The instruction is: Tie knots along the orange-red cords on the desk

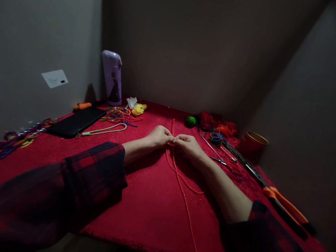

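Observation:
Near the middle of the table, my left hand [160,136] and my right hand [187,143] meet with their fingertips pinched together. Both are closed on an orange-red cord [184,191], one thin end of which sticks up beyond the fingers. From under the hands the cord trails toward me and over the table's front edge. A looser loop of it curves out to the right, near my right forearm. Whatever knot or crossing lies between the fingertips is hidden by them.
Left on the red cloth [150,209] are a black phone-like slab [77,121], a pale green cord loop [106,131], colourful threads [119,115], yellow yarn [139,109] and a purple bottle [112,78]. Right are a green yarn ball [190,122], orange-handled pliers [286,207] and a red cup [252,144].

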A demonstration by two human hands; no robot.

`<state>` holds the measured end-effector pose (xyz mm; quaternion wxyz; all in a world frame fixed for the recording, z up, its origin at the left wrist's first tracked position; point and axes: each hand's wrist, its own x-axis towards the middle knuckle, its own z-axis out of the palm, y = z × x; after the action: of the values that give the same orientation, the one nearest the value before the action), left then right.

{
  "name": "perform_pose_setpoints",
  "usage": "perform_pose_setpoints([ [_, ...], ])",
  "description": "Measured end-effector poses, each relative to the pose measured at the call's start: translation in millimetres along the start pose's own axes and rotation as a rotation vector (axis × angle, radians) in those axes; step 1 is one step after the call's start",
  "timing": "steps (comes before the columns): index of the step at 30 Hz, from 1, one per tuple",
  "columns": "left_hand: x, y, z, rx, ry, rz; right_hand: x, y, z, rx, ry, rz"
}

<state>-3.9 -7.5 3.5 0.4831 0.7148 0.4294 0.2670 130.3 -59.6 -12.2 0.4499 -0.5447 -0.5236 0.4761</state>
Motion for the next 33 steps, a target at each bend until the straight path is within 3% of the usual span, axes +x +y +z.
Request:
perform_pose_setpoints([
  [6, 12, -13, 0.2, 0.16, 0.08, 0.135, 3, 5, 0, -0.074, 0.022, -0.036],
  [17, 12, -13, 1.2, 0.26, 0.103, 0.13, -2, -1, -3, -0.193, 0.053, -0.027],
  [25, 6, -7, 0.3, 0.135, 0.076, 0.057, -2, 14, -3, -0.693, 0.265, -0.423],
  [33, -8, 5, -4.9, -0.115, -0.07, -0.09, -12, 13, 2, -0.835, 0.183, -0.542],
])
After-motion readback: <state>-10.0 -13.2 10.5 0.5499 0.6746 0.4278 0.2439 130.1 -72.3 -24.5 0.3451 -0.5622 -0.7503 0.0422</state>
